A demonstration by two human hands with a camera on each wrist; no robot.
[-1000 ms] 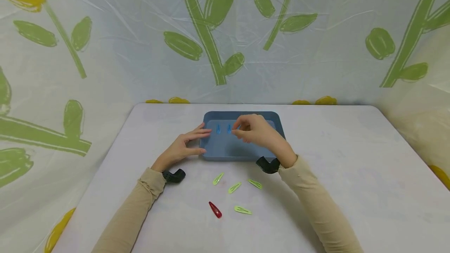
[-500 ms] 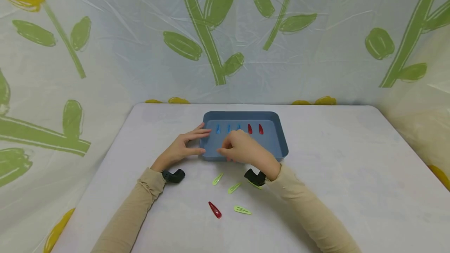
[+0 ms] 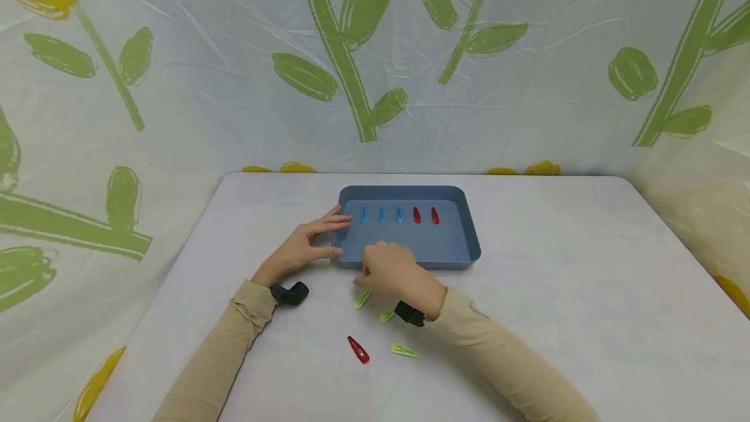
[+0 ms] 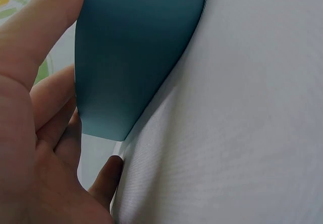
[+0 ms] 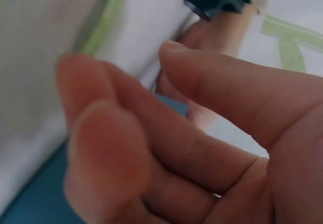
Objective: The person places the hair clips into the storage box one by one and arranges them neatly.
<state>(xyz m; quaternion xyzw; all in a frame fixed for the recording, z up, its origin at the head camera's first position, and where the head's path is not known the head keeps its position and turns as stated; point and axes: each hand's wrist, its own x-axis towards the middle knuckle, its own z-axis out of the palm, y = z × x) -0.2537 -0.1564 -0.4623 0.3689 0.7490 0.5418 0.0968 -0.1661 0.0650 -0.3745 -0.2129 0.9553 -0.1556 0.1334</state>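
Observation:
A blue-grey tray (image 3: 448,243) holds a row of snap hair clips: three blue clips (image 3: 381,215), then two red clips (image 3: 435,215). My left hand (image 3: 299,247) rests at the tray's left side, its extended fingers reaching over the rim; the left wrist view shows the thumb and fingers along the tray wall (image 4: 131,62). My right hand (image 3: 395,272) is over the tray's front edge, close above a green hair clip (image 3: 362,299). In the right wrist view its thumb and loosely bent fingers are apart, with nothing between them, and that clip (image 5: 107,22) lies just beyond.
Two more green clips, one partly covered by the right wrist camera (image 3: 387,316) and one lower (image 3: 405,350), lie on the white table (image 3: 562,266). A red clip (image 3: 359,350) lies near them. A flower-patterned sheet (image 3: 234,83) hangs behind the table.
My right hand has drawn back from the row of clips toward the table in front of the tray, uncovering the blue and red clips. The left hand has stayed in place.

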